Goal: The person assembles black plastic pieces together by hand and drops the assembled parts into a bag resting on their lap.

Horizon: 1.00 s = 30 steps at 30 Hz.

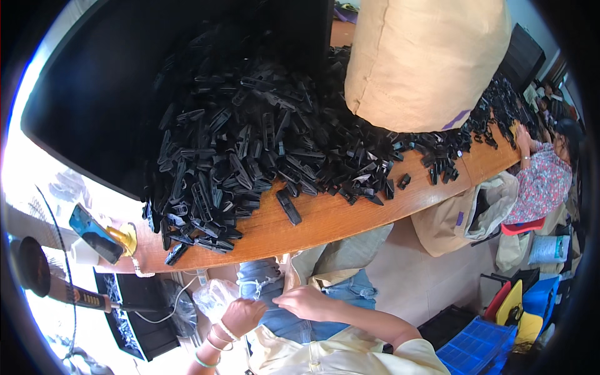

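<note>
Your left hand (pixel 242 314) rests low over your lap, fingers curled together against a clear plastic bag (pixel 214 297); whether the grip is clamped on the bag cannot be told; your right hand (pixel 304 302) lies just beside it on your jeans (pixel 350 292), fingers together and flat, holding nothing visible. Beyond your knees runs the wooden tabletop (pixel 331 220), its far part heaped with black plastic clips (pixel 250 144); one clip (pixel 289 206) lies apart near the front edge. A large tan sack (pixel 425 62) stands on the far right of the heap; a phone (pixel 95 233) leans at the near left corner; another person (pixel 540 175) sits at the far right end.
</note>
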Tool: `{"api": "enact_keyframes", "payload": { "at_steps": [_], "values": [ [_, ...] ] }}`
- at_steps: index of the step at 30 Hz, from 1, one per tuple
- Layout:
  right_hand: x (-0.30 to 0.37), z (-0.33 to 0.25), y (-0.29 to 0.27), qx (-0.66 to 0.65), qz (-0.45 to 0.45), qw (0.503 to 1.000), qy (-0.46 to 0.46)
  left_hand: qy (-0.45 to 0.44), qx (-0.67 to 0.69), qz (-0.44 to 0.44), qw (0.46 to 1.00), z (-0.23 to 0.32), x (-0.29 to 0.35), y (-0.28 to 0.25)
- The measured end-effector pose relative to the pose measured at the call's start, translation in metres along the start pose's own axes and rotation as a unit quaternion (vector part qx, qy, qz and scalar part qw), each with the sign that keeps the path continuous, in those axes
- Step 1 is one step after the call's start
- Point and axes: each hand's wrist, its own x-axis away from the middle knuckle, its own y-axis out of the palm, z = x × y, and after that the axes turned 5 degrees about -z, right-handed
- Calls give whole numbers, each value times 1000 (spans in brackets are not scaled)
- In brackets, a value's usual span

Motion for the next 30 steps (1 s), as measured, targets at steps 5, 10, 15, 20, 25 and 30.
{"api": "enact_keyframes", "payload": {
  "at_steps": [5,10,15,20,25,30],
  "values": [
    [6,-19,-123,189,452,871,18,163,-71,280,943,28,-83,-76],
    [13,31,-177,403,434,799,103,147,-137,370,907,17,-170,-78],
    [13,56,-184,418,410,803,110,115,-92,331,932,14,-163,-69],
    [2,42,-178,318,463,827,32,123,40,293,947,9,-145,-67],
    [-7,26,-141,-186,401,897,10,106,123,291,943,5,-152,-65],
    [-30,9,-136,-303,322,891,98,118,142,294,938,4,-152,-62]
  ]
}}
